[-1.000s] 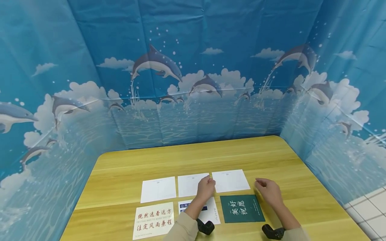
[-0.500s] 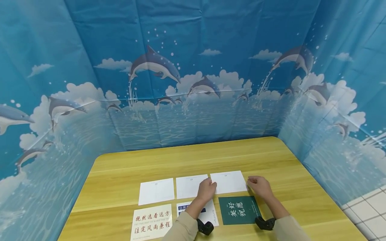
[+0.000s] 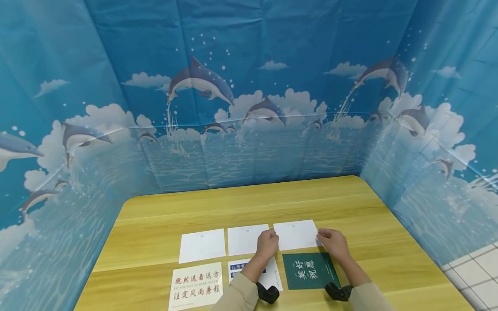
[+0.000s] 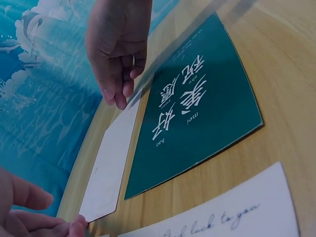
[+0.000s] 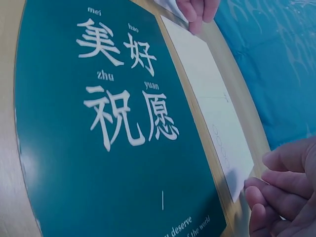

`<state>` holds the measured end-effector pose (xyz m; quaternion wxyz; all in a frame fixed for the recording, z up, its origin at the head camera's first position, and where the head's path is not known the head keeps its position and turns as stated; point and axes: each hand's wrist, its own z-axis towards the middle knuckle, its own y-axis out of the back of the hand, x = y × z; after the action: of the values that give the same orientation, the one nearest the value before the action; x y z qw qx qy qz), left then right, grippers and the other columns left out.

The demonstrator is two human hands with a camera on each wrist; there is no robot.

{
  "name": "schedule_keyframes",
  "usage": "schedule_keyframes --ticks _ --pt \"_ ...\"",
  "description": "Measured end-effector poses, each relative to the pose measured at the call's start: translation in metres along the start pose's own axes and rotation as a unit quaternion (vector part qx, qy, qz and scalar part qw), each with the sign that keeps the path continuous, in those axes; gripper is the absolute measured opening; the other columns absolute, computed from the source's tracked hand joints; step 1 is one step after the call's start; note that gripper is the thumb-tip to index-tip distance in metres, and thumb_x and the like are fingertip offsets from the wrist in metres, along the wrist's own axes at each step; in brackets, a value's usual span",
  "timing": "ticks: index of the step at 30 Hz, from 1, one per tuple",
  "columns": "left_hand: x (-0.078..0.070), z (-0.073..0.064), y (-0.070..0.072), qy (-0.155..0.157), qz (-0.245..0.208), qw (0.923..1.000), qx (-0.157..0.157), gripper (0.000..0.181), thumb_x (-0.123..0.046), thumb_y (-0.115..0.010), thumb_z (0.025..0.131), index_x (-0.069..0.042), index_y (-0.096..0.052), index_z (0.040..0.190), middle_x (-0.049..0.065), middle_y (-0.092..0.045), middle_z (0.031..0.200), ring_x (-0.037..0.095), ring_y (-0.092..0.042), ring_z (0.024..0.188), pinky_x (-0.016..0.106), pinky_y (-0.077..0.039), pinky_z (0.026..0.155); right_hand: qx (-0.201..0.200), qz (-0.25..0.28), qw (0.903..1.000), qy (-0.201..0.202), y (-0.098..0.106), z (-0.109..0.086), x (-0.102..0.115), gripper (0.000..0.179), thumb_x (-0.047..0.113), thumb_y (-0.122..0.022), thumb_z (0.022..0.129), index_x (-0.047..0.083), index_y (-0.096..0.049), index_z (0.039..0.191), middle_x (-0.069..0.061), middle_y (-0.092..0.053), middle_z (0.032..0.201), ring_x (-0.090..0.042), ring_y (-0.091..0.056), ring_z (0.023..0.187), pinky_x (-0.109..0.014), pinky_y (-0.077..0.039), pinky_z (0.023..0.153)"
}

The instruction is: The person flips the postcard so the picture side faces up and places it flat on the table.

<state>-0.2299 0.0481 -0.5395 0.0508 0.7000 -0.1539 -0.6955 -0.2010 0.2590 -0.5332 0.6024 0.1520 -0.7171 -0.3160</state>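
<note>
In the head view, a white postcard (image 3: 295,235), blank but for faint print, lies flat between my two hands. My left hand (image 3: 267,244) is at its left edge; in the left wrist view the fingertips of that hand (image 4: 37,212) touch a corner, with the thumb apart. My right hand (image 3: 334,244) is at the opposite edge. Seen from the right wrist, the loosely bent fingers of this hand (image 5: 281,192) touch the card's end, thumb off it. Just nearer lies a green postcard (image 3: 311,272) with white Chinese characters, partly under my right wrist in the head view.
Two more white postcards, a middle one (image 3: 245,242) and a left one (image 3: 202,246), continue the far row. Nearer lie a cream postcard (image 3: 196,285) with red characters and a blue-and-white postcard (image 3: 273,276), partly hidden by my left forearm. A dolphin-print curtain (image 3: 249,151) borders the wooden table (image 3: 241,203).
My right hand has moved left from beyond the green postcard to the right edge of the white one. The left hand has stayed nearly in place.
</note>
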Motion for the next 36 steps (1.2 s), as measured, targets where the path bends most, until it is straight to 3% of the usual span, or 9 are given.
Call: schedule_keyframes --ticks 2,4,5,11,16,21,26,30,36 --pt "0.001 0.000 -0.001 -0.003 -0.011 0.9999 -0.009 0.037 0.004 -0.043 0.082 -0.014 -0.026 0.054 0.006 -0.045 0.056 0.015 -0.037 0.050 0.023 -0.023 0.044 -0.004 0.008 0.9999 -0.006 -0.001 0.001 0.000 0.034 0.011 -0.053 0.091 -0.014 -0.056 0.113 -0.029 -0.057 0.111 -0.041 -0.055 0.101 -0.046 -0.046 0.082" --pt "0.003 0.001 -0.002 -0.017 -0.007 0.9996 -0.019 0.037 0.007 -0.045 0.081 -0.012 -0.026 0.056 -0.002 -0.023 0.050 0.012 -0.021 0.046 0.022 -0.021 0.045 -0.008 0.018 0.9997 -0.013 -0.002 0.001 -0.001 0.033 0.010 -0.053 0.091 -0.014 -0.056 0.114 -0.029 -0.057 0.111 -0.041 -0.054 0.102 -0.047 -0.045 0.084" --pt "0.004 0.001 -0.003 -0.031 -0.003 0.9991 -0.030 0.036 0.008 -0.048 0.080 -0.011 -0.029 0.056 -0.004 -0.023 0.051 0.010 -0.022 0.046 0.022 -0.021 0.046 -0.011 0.022 0.9996 -0.014 -0.003 0.001 -0.001 0.033 0.010 -0.053 0.090 -0.014 -0.056 0.113 -0.029 -0.057 0.111 -0.041 -0.054 0.102 -0.047 -0.045 0.084" --pt "0.010 0.007 -0.009 -0.090 0.058 0.9897 -0.094 0.017 0.013 -0.063 0.065 0.001 -0.052 0.071 0.001 -0.043 0.062 0.009 -0.035 0.059 0.023 -0.032 0.053 -0.025 0.056 0.9974 -0.037 -0.005 0.002 -0.004 0.034 0.010 -0.053 0.090 -0.014 -0.055 0.114 -0.030 -0.055 0.114 -0.042 -0.052 0.104 -0.048 -0.044 0.086" --pt "0.010 0.013 -0.011 -0.079 0.066 0.9889 -0.107 0.034 0.019 -0.063 0.056 0.008 -0.062 0.088 0.003 -0.053 0.072 0.012 -0.047 0.067 0.022 -0.042 0.059 -0.029 0.081 0.9943 -0.063 -0.007 0.001 -0.003 0.035 0.009 -0.053 0.090 -0.014 -0.054 0.116 -0.030 -0.055 0.115 -0.042 -0.052 0.105 -0.047 -0.043 0.087" --pt "0.006 0.018 -0.012 -0.078 0.051 0.9905 -0.100 0.046 0.022 -0.061 0.057 0.010 -0.065 0.101 0.002 -0.057 0.074 0.012 -0.049 0.068 0.020 -0.042 0.059 -0.026 0.088 0.9937 -0.065 -0.003 0.005 -0.002 0.036 0.004 -0.057 0.086 -0.015 -0.053 0.116 -0.029 -0.057 0.111 -0.041 -0.054 0.101 -0.048 -0.044 0.086" --pt "0.004 0.019 -0.012 -0.080 0.056 0.9898 -0.103 0.028 0.021 -0.062 0.060 0.003 -0.069 0.080 0.001 -0.050 0.064 0.009 -0.042 0.062 0.019 -0.035 0.055 -0.040 0.079 0.9945 -0.057 -0.005 0.019 -0.013 0.037 0.004 -0.063 0.083 -0.011 -0.055 0.116 -0.024 -0.059 0.106 -0.033 -0.056 0.092 -0.035 -0.050 0.077" --pt "0.003 0.020 -0.012 -0.089 0.062 0.9886 -0.105 0.019 0.019 -0.062 0.063 0.000 -0.058 0.063 0.000 -0.041 0.057 0.008 -0.036 0.059 0.020 -0.030 0.053 -0.053 0.065 0.9952 -0.049 -0.009 0.025 -0.017 0.037 0.004 -0.068 0.080 -0.007 -0.059 0.114 -0.017 -0.061 0.099 -0.026 -0.055 0.085 -0.022 -0.048 0.058" --pt "0.002 0.019 -0.010 -0.110 0.070 0.9847 -0.116 0.015 0.011 -0.068 0.072 0.000 -0.061 0.064 -0.002 -0.046 0.061 0.010 -0.043 0.061 0.021 -0.037 0.056 -0.063 0.057 0.9960 -0.026 -0.003 0.016 0.002 0.043 0.007 -0.064 0.083 -0.007 -0.053 0.122 -0.018 -0.057 0.092 -0.029 -0.051 0.081 -0.027 -0.043 0.061"
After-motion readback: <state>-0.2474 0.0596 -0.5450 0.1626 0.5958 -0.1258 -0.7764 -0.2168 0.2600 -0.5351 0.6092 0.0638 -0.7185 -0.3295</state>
